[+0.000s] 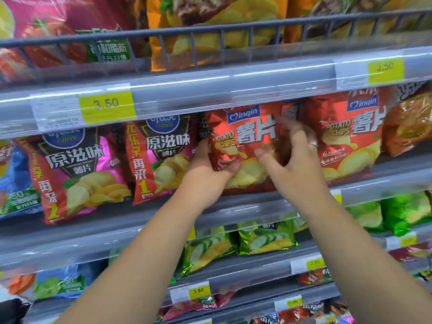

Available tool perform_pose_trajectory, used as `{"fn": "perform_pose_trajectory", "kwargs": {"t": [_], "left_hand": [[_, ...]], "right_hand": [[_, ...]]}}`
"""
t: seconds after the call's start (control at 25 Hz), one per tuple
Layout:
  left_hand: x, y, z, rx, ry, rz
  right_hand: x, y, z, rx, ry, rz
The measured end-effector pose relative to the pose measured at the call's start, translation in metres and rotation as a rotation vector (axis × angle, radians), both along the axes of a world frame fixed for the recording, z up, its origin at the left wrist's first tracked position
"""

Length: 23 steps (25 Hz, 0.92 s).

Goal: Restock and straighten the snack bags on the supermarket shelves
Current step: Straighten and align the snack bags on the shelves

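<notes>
Head view: red chip bag (249,136) upright, facing out; left grip (207,170) holds edge; right grip (298,162): cannot tell.

We face a low slot between shelves: the price rail (187,90) overhangs the bag tops, and the lower shelf lip (233,212) runs beneath our wrists. The red chip bag (247,141), gripped by our left hand (208,169), fills the opening, with a second red bag (350,136) just beside it on the right and a black-and-pink bag (161,155) crowding its left. Free room lies before the shelves, where our forearms pass.
</notes>
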<state>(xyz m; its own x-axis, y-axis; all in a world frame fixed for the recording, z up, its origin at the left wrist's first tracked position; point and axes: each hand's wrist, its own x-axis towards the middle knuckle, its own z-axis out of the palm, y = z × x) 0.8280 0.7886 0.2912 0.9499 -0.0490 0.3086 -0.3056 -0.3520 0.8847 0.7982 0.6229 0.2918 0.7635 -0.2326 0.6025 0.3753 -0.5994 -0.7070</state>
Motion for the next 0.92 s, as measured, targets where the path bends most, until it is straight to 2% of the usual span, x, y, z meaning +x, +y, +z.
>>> {"fn": "perform_pose_trajectory", "kwargs": {"t": [0.12,0.24,0.32,0.48,0.6,0.72,0.76,0.92], "left_hand": [[-0.007,0.001,0.005,0.023,-0.029,0.018],[-0.029,0.005,0.005,0.328,-0.330,0.136],[-0.032,0.011,0.005,0.551,-0.508,0.149],[-0.021,0.010,0.001,0.754,-0.435,0.181],[-0.015,0.005,-0.004,0.777,-0.469,0.236],[-0.014,0.003,-0.007,0.772,-0.495,0.275],[-0.015,0.002,-0.009,0.788,-0.513,0.288],[-0.013,-0.008,-0.005,0.881,-0.683,0.345]], "right_hand": [[0.001,0.005,-0.002,-0.011,0.150,0.188],[0.001,0.005,-0.005,-0.056,0.114,0.160],[0.007,0.008,-0.006,-0.042,0.099,0.259],[0.022,0.007,-0.008,-0.012,0.115,0.305],[0.025,0.007,-0.008,-0.030,0.134,0.280],[0.017,0.004,-0.001,-0.186,0.185,0.146],[0.010,0.001,0.002,-0.210,0.123,0.081],[-0.023,-0.037,0.005,-0.096,-0.414,-0.170]]}}
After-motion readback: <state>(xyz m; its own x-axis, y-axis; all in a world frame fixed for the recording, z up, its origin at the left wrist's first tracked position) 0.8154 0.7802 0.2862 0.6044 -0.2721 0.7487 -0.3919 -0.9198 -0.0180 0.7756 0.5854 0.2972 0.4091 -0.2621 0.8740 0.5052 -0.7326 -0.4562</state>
